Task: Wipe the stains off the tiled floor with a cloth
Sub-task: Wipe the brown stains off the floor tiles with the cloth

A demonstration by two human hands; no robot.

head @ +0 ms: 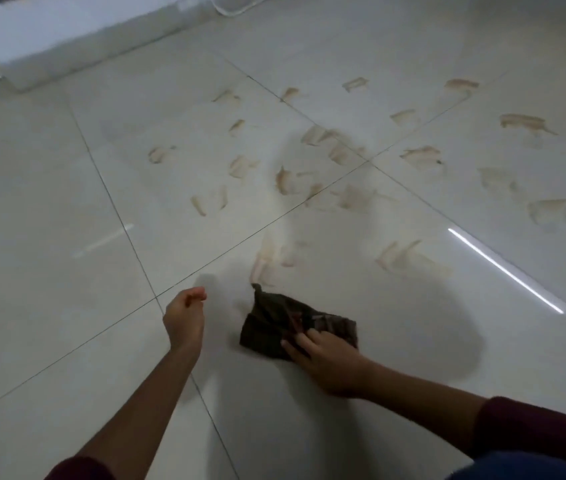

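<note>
A dark, crumpled cloth lies flat on the pale tiled floor in front of me. My right hand presses on its near edge, fingers curled into the fabric. My left hand hovers just left of the cloth, loosely curled and holding nothing. Several brown smeared stains spread over the tiles ahead, from the centre out to the right. The nearest stain starts right at the cloth's far tip.
A white wall base runs along the far left, with a thin white loop of cable or frame near it. Dark grout lines cross the floor. A bright light reflection streaks the right tile.
</note>
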